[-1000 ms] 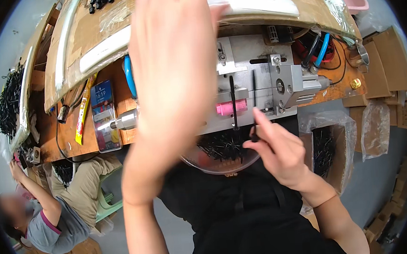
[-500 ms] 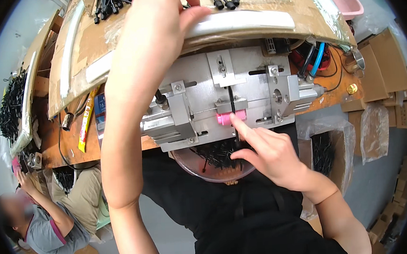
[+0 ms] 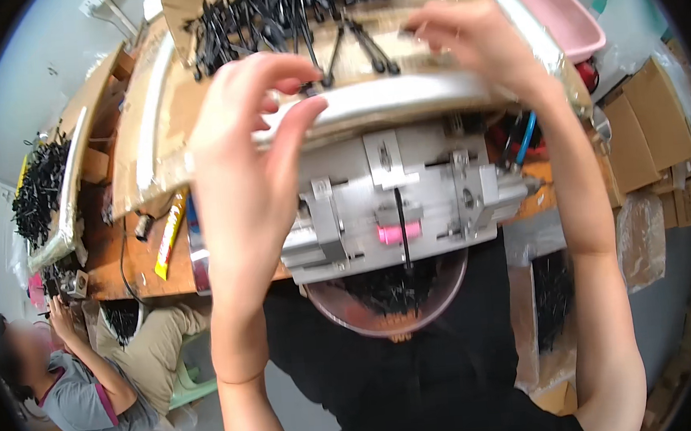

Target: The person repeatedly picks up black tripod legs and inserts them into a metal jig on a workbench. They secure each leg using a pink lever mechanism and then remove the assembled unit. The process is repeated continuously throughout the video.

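Note:
My left hand (image 3: pixel 256 134) is raised over the padded front edge of the cardboard tray (image 3: pixel 446 48), thumb and fingers apart. Its fingertips are beside the knobbed ends of thin black rods (image 3: pixel 370 49) on the tray. Further right, my right hand (image 3: pixel 470 47) hovers above the tray, its fingers smeared by motion, so any hold is hidden. Below both hands, a single black rod (image 3: pixel 401 219) lies lengthwise in the metal fixture (image 3: pixel 439 181), across a pink block (image 3: pixel 392 234). Neither hand touches that rod.
Under the fixture a clear pinkish bowl (image 3: pixel 333 324) holds black pieces. A yellow tube-shaped packet (image 3: pixel 171 236) lies on the wooden bench (image 3: pixel 109 268). At left a seated co-worker (image 3: pixel 93 393) works beside another heap of black rods (image 3: pixel 43 192). Cardboard boxes (image 3: pixel 636 135) stand right.
My right hand has left the pink block and rod and risen to the tray. My left hand has drawn back slightly toward me, its fingers now apart. The view has tilted up.

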A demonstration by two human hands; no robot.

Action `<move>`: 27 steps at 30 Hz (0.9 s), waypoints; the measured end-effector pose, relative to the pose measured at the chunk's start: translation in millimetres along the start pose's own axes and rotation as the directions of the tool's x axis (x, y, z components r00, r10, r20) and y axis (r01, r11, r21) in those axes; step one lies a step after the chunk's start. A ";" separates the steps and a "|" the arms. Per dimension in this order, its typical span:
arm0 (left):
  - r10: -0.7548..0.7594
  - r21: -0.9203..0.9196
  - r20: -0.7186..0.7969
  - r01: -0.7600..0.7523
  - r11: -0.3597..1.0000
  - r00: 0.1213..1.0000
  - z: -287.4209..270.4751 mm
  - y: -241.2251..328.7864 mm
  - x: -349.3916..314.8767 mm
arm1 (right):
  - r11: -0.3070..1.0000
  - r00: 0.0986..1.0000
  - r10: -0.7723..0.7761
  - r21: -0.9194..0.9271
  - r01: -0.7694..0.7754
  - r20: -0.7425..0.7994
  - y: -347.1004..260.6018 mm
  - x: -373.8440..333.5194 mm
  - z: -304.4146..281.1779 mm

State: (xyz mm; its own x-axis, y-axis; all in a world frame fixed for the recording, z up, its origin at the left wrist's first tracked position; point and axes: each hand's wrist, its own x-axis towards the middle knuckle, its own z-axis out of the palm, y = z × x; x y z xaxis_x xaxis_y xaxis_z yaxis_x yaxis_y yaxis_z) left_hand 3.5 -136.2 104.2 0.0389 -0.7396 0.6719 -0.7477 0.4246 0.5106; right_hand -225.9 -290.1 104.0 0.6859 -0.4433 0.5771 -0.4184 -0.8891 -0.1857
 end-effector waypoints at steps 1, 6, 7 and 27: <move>-0.071 -0.055 -0.017 0.070 0.996 0.997 3.0 5.6 -21.9 | 0.983 0.986 0.164 0.086 -0.161 -0.035 2.4 -16.9 -13.8; -0.001 0.138 0.204 -0.027 0.990 0.979 21.9 44.8 -137.0 | 0.706 0.828 0.506 0.667 -0.236 -0.242 -51.4 -51.0 -27.8; -0.049 0.170 0.257 0.005 0.985 0.965 34.7 50.0 -152.2 | 0.660 0.809 0.540 0.714 -0.236 -0.232 -53.8 -56.1 -25.9; 0.021 0.238 0.154 -0.058 0.970 0.988 51.4 19.2 -40.0 | 0.880 0.918 0.389 0.326 -0.346 -0.077 -161.9 -179.0 61.4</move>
State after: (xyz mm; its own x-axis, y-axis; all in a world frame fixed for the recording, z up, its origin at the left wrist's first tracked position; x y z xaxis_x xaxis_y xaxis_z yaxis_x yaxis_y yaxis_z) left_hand -46.5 -125.3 59.5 -0.0791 -0.8021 0.5919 -0.8850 0.3298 0.3286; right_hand -244.4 -73.8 -18.1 0.4213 -0.7440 0.5186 -0.4109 -0.6664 -0.6222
